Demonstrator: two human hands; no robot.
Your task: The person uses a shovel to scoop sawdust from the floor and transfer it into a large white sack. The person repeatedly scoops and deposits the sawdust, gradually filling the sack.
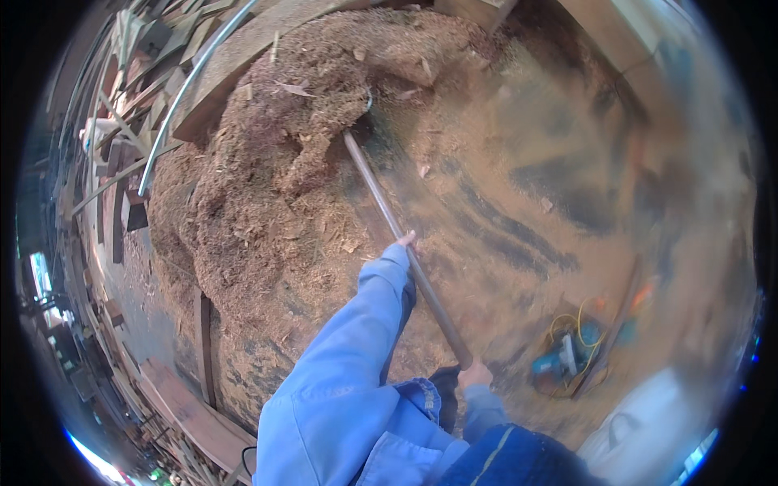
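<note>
Both of my hands are wrapped around the long pole handle of a shovel (375, 185). My left hand (407, 239) grips it partway along, with the light blue sleeve stretched forward. Closer to my body, my right hand (475, 375) is closed around the handle's near end. The far end of the shovel reaches into a large heap of brown sawdust (251, 194). Only a thin edge of its blade shows there; the sawdust hides the rest.
Wood offcuts (154, 81) pile up at the far left, beside a thick timber beam (219, 89) and a pale blue tube (182, 93). A teal power tool (557, 363) with a yellow cord lies on the floor at right. A white sack (640, 421) stands at the lower right.
</note>
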